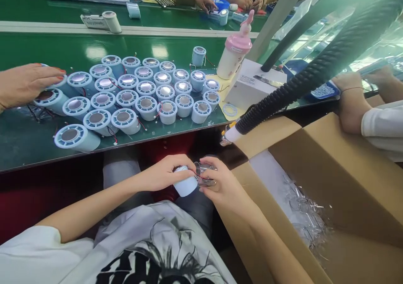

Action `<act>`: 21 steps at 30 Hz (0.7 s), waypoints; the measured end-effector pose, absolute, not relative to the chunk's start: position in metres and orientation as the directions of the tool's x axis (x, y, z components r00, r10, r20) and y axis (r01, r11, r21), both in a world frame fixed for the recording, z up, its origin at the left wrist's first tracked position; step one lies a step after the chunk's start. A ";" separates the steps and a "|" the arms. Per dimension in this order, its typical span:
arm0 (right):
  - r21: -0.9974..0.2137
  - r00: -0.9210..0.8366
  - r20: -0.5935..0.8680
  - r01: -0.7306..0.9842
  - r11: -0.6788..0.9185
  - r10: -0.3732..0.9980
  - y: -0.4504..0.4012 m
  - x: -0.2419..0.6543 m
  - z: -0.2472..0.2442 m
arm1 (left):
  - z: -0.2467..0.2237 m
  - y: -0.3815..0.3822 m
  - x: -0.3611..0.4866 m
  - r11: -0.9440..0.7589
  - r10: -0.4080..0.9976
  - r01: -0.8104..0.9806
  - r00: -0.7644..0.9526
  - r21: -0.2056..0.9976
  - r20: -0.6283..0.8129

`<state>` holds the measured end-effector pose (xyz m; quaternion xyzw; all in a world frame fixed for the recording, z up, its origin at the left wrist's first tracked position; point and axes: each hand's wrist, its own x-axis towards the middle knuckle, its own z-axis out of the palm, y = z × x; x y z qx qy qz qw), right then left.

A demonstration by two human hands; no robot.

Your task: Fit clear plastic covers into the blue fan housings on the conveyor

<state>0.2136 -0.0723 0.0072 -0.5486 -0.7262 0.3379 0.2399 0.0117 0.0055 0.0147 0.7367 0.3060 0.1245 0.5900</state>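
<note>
Over my lap, my left hand (179,168) grips a light blue cylindrical housing (186,187) tilted on its side. My right hand (217,179) is closed around a clear plastic cup-like part (206,175), held against the housing's right end. A thin red wire runs between the two parts; whether they are joined I cannot tell. Beyond my hands, on the green bench, stand many similar light blue housings (145,103) in rows. Most have a round metallic disc on top and thin red and black wires.
An open cardboard box (315,158) with clear plastic parts (308,216) sits at my right. A black flexible hose (302,78) slants above it. A pink-lidded bottle (233,55) stands by a white device (255,84). A co-worker's hand (31,84) touches the housings at left.
</note>
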 end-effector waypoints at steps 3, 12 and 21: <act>-0.875 -0.244 -0.058 0.480 0.068 0.968 -0.071 0.214 0.013 | 0.009 0.004 0.009 -0.241 0.705 0.301 0.707 0.923 -0.047; -0.974 0.059 -0.193 0.105 -0.199 0.979 -0.068 0.214 0.009 | -0.014 0.002 0.009 -0.284 0.627 0.206 0.779 0.936 0.018; -0.995 -0.055 -0.100 -0.006 -0.101 0.993 -0.072 0.223 0.006 | 0.001 -0.003 0.011 0.257 0.562 0.103 0.793 0.961 -0.235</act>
